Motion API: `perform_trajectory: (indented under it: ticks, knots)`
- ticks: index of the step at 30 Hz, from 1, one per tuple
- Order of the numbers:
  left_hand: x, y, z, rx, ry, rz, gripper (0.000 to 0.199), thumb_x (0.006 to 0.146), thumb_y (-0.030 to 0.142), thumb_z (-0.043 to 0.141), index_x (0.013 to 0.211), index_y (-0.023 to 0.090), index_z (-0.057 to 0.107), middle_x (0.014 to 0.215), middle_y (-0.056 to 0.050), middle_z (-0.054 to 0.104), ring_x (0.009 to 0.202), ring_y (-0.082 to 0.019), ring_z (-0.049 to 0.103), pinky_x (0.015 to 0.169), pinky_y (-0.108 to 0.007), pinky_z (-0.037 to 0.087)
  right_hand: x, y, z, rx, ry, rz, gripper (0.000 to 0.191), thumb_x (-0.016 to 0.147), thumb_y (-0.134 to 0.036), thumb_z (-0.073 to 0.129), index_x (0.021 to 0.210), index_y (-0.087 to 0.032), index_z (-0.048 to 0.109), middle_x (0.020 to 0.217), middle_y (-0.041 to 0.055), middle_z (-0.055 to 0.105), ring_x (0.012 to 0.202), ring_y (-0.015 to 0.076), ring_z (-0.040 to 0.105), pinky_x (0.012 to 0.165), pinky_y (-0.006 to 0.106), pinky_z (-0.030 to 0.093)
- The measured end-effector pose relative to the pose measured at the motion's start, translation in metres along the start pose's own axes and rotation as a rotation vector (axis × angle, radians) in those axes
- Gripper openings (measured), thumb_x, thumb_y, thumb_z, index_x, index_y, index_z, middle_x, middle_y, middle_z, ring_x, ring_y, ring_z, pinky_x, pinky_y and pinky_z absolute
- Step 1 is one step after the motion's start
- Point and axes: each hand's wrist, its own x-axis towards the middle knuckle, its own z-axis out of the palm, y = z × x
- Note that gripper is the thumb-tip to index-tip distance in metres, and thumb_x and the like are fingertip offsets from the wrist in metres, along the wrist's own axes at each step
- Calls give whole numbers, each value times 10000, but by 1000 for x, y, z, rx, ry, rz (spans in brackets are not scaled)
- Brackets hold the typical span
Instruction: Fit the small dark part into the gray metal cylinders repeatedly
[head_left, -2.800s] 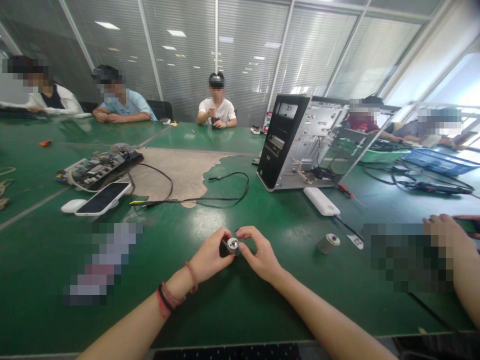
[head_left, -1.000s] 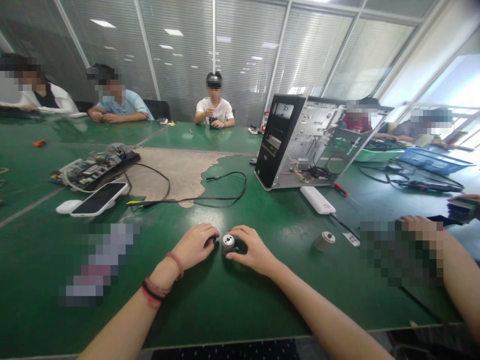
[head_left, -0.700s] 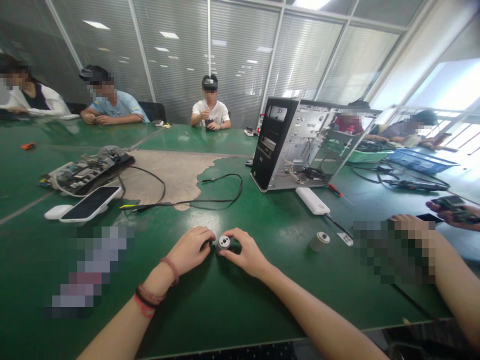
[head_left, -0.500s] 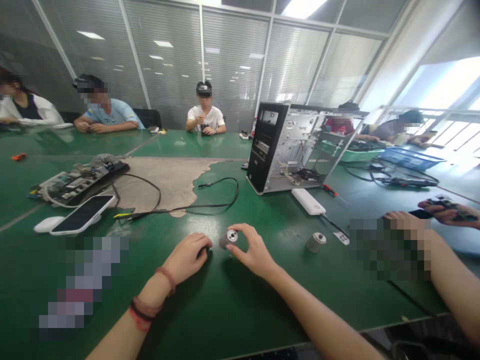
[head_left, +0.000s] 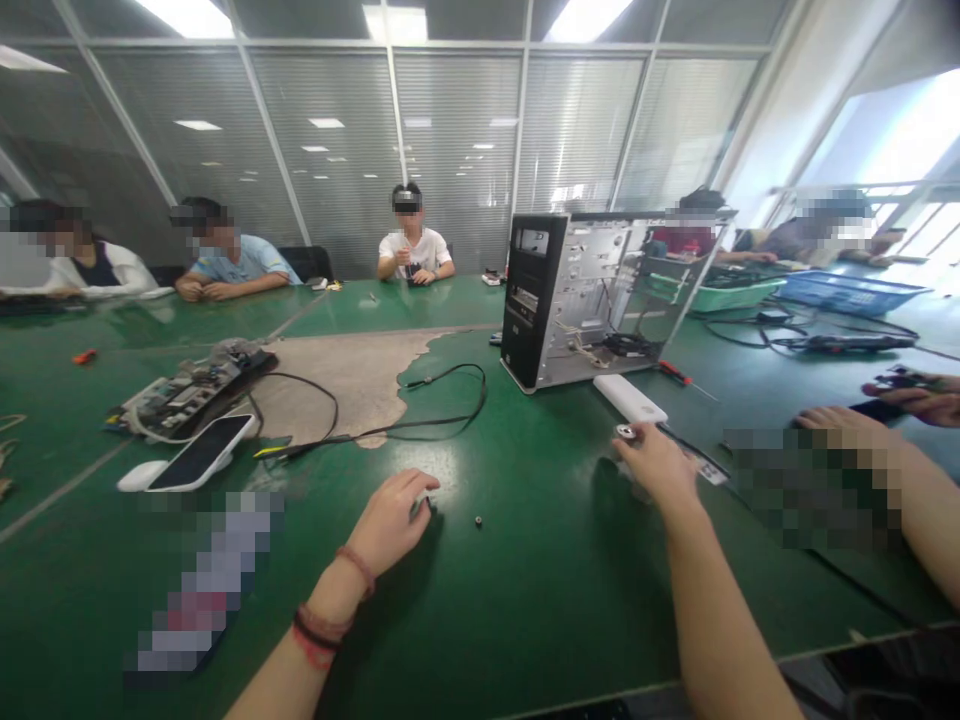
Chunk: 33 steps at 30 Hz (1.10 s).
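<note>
My right hand (head_left: 664, 468) is closed around a short metal cylinder with a round silver top (head_left: 625, 432), beside the white plastic box. Fingers and blur hide most of the cylinder's side. I cannot tell whether a second such cylinder is behind the hand. My left hand (head_left: 394, 512) is curled low over the green table, thumb and fingers close together around something small and dark that I cannot make out. Between the two hands, nearer the left, a tiny metal part (head_left: 478, 521) lies on the table.
An open computer case (head_left: 532, 300) stands ahead to the right, with a red-handled screwdriver (head_left: 675, 373) by it. A white box (head_left: 628, 398), a black cable (head_left: 450, 422), a phone (head_left: 202, 455) and a circuit assembly (head_left: 195, 390) lie around. A co-worker's hand (head_left: 847, 425) is at right.
My right hand has moved right with a metal cylinder, away from my left hand, to where another cylinder stood. The left hand stays about in place. The view has shifted slightly.
</note>
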Motion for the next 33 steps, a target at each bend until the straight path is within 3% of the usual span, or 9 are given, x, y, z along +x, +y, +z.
perform_trajectory:
  ticks: [9,11,13,16,18,20,22,25,33]
  knots:
    - [1,3,2,-15,15,12,244,800,90,441,974,202,571,939,-45,629,902,-191,601,839,-327,483,7,13,0,-2,-133,110,307,800,-331,499,1073,-230,598,958,105,675,981,314,591,921,557,279]
    - [1,3,3,-19,16,15,244,799,92,441,973,199,575,935,-46,632,899,-193,604,833,-326,486,3,6,-2,-17,-65,84,337,806,-311,498,1120,-210,572,997,118,664,1009,317,571,937,566,246]
    - [1,3,4,-19,24,16,240,799,95,444,969,198,578,933,-46,635,898,-195,607,832,-325,487,-6,-10,-4,1,106,-4,369,812,-304,508,1162,-188,535,1068,134,635,1049,314,535,951,557,220]
    - [1,2,4,-25,27,24,243,805,100,444,988,198,572,938,-44,636,894,-192,609,830,-321,487,-34,-49,2,129,313,-267,281,827,-325,531,1070,-185,561,1045,113,618,1023,284,516,940,493,241]
    - [0,0,5,-30,33,38,272,807,100,443,1030,201,559,936,-41,636,888,-187,609,835,-318,485,-60,-78,15,242,193,-537,181,839,-337,536,935,-192,586,881,70,622,909,240,540,887,430,291]
    - [0,-1,6,-31,40,50,273,808,94,438,1029,201,557,936,-42,633,890,-183,605,831,-311,482,-84,-98,30,334,-71,-820,190,831,-370,562,911,-199,579,808,29,599,803,187,547,782,336,342]
    - [0,-2,7,-25,46,52,242,809,93,436,981,199,569,927,-41,630,891,-182,600,823,-307,480,-101,-109,41,375,-262,-984,259,785,-426,616,906,-201,576,796,10,582,768,165,539,713,289,345]
    - [0,-3,9,-18,50,59,217,802,91,448,944,196,575,913,-37,625,881,-180,594,818,-305,476,-110,-109,47,388,-367,-1055,300,724,-429,684,881,-197,579,806,6,580,790,164,532,712,278,342]
    - [-1,4,8,-33,11,65,217,798,67,448,920,190,580,901,-34,614,868,-177,585,804,-309,475,-99,-102,45,481,-426,-1112,61,783,-233,631,822,-193,605,755,0,613,731,141,547,726,264,380]
